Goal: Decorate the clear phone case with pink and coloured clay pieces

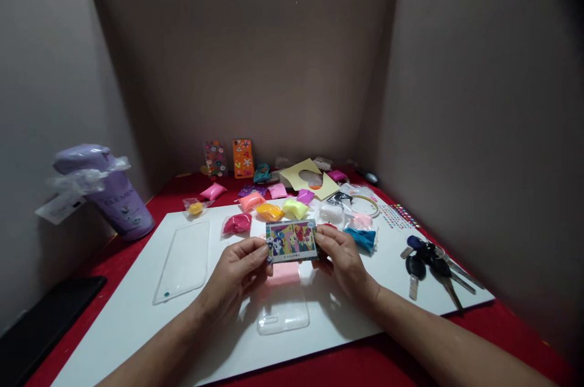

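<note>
A small picture card (292, 241) with colourful cartoon ponies is held up level above the white board. My left hand (241, 265) pinches its left edge, thumb in front. At the opposite edge, my right hand (342, 256) is closed on it in the same way. Below the card lies a clear phone case (283, 314), its upper part showing pink and partly hidden by the card. Another clear phone case (185, 262) lies flat to the left. Packets of coloured clay sit just behind the card, among them a red one (237, 224) and a blue one (361, 238).
The white board (132, 326) rests on a red cloth (356, 366). Keys (429, 262) lie at right, a purple tumbler (118, 198) stands at left. Decorated phone cases (243, 159) lean at the back near cut yellow paper (303, 173). A black slab (55, 320) lies front left.
</note>
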Demonstrator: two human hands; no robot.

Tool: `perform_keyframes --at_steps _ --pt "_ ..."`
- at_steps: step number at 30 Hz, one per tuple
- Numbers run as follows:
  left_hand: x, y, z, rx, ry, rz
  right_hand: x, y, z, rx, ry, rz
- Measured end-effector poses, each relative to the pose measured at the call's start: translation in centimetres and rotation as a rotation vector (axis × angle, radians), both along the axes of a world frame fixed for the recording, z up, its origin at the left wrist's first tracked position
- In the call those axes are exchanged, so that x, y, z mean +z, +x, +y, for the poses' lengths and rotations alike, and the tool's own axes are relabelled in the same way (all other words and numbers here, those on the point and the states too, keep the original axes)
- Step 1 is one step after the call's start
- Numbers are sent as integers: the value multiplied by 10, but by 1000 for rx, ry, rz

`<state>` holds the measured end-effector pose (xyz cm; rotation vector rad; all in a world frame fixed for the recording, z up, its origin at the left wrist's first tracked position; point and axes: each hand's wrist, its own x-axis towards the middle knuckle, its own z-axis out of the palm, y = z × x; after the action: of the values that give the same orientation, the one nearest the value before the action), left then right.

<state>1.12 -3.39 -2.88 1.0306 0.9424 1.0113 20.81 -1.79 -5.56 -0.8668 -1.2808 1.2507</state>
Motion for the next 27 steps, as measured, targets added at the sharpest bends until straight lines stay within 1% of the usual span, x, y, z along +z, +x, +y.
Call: perform_keyframes --at_steps 4,7,10,16,21,27 --pt "-2 1 1 28 36 67 0 0 0 -33 20 -15" --pt "-2 1 1 100 67 121 0 0 1 -73 57 -17" --pt "-2 1 2 152 77 133 0 0 2 -95 58 -21" --pt "-2 -1 2 216 108 162 0 0 1 -89 75 -31" --pt "3 -1 2 274 117 209 -3 1 2 -77 91 -28" --pt "7 -1 2 295 89 142 -4 1 2 -66 87 -24"
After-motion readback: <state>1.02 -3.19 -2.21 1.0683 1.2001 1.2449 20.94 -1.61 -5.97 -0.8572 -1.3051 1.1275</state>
